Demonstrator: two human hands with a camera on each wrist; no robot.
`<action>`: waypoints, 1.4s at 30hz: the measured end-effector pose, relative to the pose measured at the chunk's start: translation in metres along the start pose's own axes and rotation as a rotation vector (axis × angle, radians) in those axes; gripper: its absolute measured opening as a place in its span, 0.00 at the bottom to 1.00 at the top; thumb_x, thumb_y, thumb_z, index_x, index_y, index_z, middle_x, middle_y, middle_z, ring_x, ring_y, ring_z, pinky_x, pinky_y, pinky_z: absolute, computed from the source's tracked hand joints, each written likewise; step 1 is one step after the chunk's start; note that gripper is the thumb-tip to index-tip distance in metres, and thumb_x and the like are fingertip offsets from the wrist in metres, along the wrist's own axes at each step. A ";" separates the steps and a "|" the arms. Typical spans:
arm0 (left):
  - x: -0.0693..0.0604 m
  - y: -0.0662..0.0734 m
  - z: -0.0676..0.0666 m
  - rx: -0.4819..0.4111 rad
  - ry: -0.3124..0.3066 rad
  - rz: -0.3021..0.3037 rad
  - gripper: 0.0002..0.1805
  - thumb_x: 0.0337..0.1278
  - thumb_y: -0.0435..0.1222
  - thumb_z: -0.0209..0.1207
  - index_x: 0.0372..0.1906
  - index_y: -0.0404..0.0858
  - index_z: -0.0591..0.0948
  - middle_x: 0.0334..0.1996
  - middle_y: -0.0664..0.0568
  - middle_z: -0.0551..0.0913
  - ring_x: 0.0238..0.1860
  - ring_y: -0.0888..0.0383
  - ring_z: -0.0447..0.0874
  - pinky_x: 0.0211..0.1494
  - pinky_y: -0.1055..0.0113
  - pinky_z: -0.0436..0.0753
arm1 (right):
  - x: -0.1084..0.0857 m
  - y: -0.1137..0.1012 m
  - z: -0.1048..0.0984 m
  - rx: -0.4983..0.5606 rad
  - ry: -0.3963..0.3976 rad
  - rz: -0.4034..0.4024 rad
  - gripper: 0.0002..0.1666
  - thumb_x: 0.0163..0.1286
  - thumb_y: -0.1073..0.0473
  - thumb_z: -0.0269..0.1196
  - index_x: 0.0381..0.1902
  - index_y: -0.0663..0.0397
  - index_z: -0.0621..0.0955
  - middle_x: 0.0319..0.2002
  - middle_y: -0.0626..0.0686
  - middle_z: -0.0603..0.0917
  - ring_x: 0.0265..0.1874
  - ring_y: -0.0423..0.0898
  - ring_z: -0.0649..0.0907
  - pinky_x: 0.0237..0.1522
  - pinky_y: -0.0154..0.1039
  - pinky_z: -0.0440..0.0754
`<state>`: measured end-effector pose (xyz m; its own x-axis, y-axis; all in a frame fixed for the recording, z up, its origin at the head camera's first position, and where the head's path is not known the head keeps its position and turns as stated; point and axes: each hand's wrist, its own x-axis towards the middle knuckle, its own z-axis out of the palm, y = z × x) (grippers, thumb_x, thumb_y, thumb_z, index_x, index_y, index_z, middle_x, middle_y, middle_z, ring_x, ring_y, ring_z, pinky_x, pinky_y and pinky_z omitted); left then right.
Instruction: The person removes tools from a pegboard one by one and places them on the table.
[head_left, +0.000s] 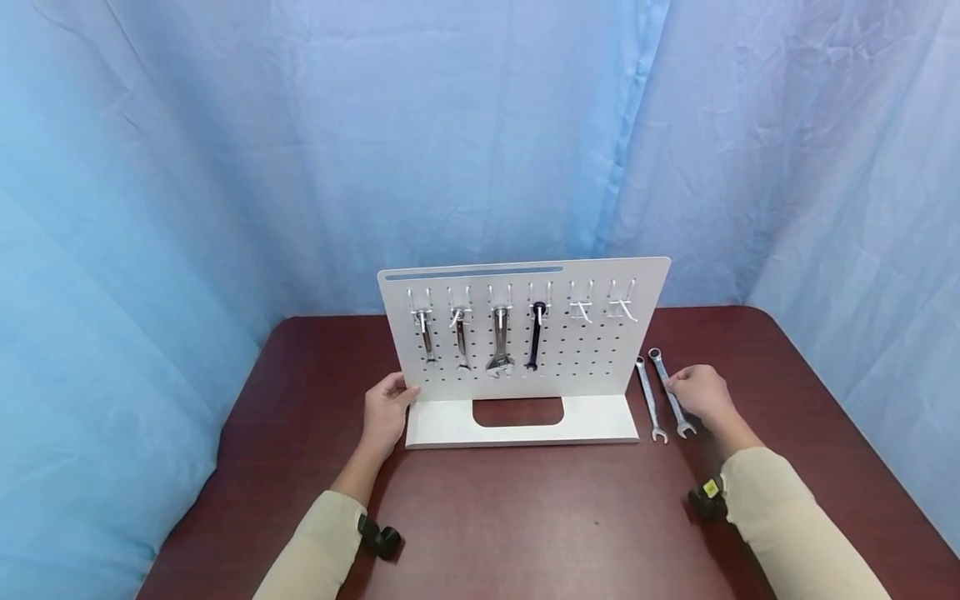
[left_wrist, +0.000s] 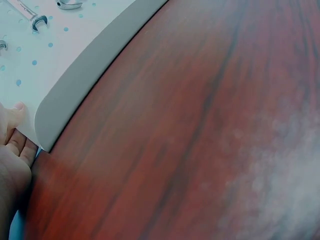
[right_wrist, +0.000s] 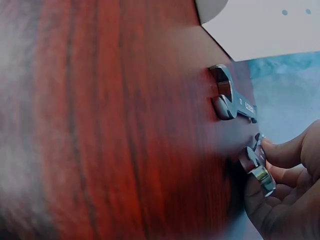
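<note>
A white pegboard stand (head_left: 517,433) stands on the table, with several wrenches hung on its hooks, among them an adjustable wrench (head_left: 501,342) and a dark wrench (head_left: 536,337). The left hand (head_left: 386,412) grips the board's lower left edge, thumb on the front face, fingers behind; the left wrist view shows this hand (left_wrist: 15,145) too. Right of the stand, the right hand (head_left: 702,392) pinches the outer silver wrench (head_left: 676,406) between thumb and fingers; in the right wrist view the hand (right_wrist: 292,185) holds it near the table. Another silver wrench (head_left: 649,400) lies just left of it.
Two hooks (head_left: 581,310) at the board's right carry no wrench. The dark red table (head_left: 525,517) extends in front and to both sides of the stand. Blue curtains (head_left: 450,150) hang behind and at both sides.
</note>
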<state>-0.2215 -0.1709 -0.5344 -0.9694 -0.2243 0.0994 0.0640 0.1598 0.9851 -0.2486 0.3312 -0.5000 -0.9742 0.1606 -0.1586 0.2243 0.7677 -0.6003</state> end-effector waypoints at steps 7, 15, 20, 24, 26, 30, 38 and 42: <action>0.000 0.003 0.002 0.007 -0.002 0.002 0.11 0.62 0.27 0.65 0.49 0.31 0.85 0.41 0.42 0.85 0.44 0.54 0.84 0.44 0.71 0.82 | -0.003 -0.004 0.001 -0.081 0.044 -0.031 0.15 0.72 0.60 0.58 0.32 0.66 0.85 0.26 0.56 0.82 0.23 0.51 0.76 0.22 0.42 0.72; 0.001 -0.001 0.000 0.004 0.023 0.008 0.10 0.62 0.26 0.65 0.48 0.30 0.85 0.41 0.39 0.85 0.41 0.57 0.82 0.43 0.75 0.80 | -0.002 -0.011 0.006 -0.122 0.137 -0.043 0.15 0.72 0.57 0.61 0.30 0.63 0.83 0.25 0.56 0.82 0.25 0.53 0.80 0.30 0.50 0.76; 0.001 0.000 0.002 0.006 0.020 0.015 0.10 0.62 0.25 0.65 0.48 0.30 0.85 0.40 0.41 0.85 0.41 0.57 0.83 0.43 0.74 0.81 | -0.003 -0.011 0.006 -0.130 0.176 -0.030 0.14 0.70 0.58 0.62 0.31 0.65 0.83 0.27 0.58 0.84 0.33 0.61 0.81 0.41 0.60 0.75; 0.000 0.000 0.003 0.008 0.020 0.009 0.10 0.62 0.25 0.65 0.48 0.30 0.85 0.40 0.42 0.85 0.42 0.57 0.83 0.43 0.73 0.81 | -0.004 -0.008 0.008 -0.127 0.200 -0.034 0.12 0.69 0.58 0.63 0.34 0.64 0.83 0.30 0.60 0.84 0.36 0.63 0.81 0.42 0.62 0.75; 0.001 0.000 0.003 0.002 0.021 0.009 0.11 0.61 0.25 0.65 0.48 0.30 0.85 0.40 0.42 0.85 0.42 0.57 0.83 0.43 0.73 0.81 | -0.007 -0.007 0.010 -0.108 0.239 -0.052 0.12 0.70 0.58 0.62 0.36 0.65 0.82 0.32 0.60 0.85 0.36 0.63 0.81 0.40 0.61 0.76; 0.001 -0.001 0.002 -0.015 0.015 0.009 0.11 0.61 0.24 0.65 0.48 0.29 0.85 0.40 0.40 0.84 0.41 0.58 0.83 0.43 0.74 0.81 | -0.017 -0.017 0.015 -0.036 0.359 -0.130 0.10 0.72 0.60 0.59 0.39 0.63 0.82 0.32 0.59 0.84 0.34 0.59 0.81 0.36 0.54 0.76; -0.004 0.013 0.001 -0.003 0.000 0.004 0.12 0.62 0.23 0.63 0.50 0.26 0.84 0.42 0.38 0.85 0.42 0.57 0.82 0.43 0.75 0.80 | -0.046 -0.072 0.033 0.174 0.495 -0.410 0.04 0.68 0.68 0.61 0.35 0.61 0.84 0.28 0.53 0.81 0.28 0.46 0.76 0.30 0.29 0.70; -0.004 0.010 0.000 0.002 0.001 0.018 0.11 0.62 0.24 0.64 0.49 0.27 0.84 0.40 0.39 0.85 0.42 0.56 0.83 0.43 0.75 0.81 | -0.060 -0.095 0.041 0.275 0.506 -0.462 0.03 0.66 0.70 0.63 0.34 0.61 0.84 0.27 0.52 0.82 0.27 0.43 0.76 0.28 0.25 0.70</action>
<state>-0.2174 -0.1688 -0.5249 -0.9679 -0.2225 0.1172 0.0810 0.1656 0.9829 -0.2105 0.2233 -0.4653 -0.8485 0.1760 0.4990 -0.2783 0.6537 -0.7037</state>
